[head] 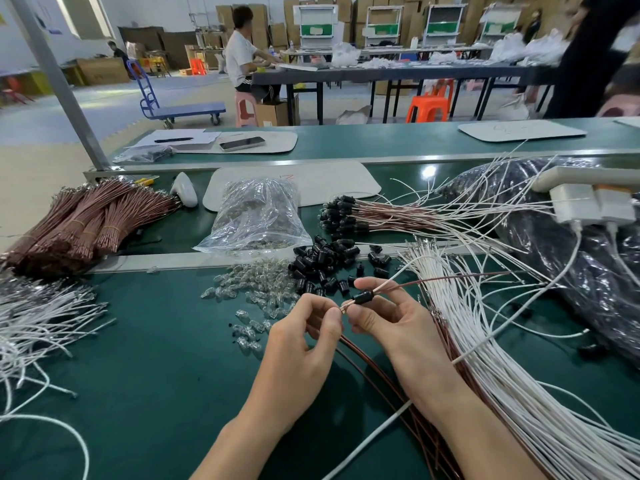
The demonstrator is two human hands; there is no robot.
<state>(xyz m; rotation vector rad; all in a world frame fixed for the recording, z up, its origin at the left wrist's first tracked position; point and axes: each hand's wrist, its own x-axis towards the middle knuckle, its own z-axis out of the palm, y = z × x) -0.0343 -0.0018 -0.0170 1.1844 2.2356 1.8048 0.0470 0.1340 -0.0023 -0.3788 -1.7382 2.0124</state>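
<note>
A: Item: socket [363, 295], wires [426, 280] threaded through it. Location?
B: Held above the tabletop [156, 358]. Right hand [388, 323], grip pinching the socket. Left hand [304, 337], grip pinching the wires' bare ends, likely to draw them through.
A: Stock?
B: Spare sockets [322, 261] and bulbs [256, 289], just ahead, handy.

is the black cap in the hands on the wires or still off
On: the small black plastic cap sits threaded over the thin brown and white wires, whose ends stick out beyond it.
</note>
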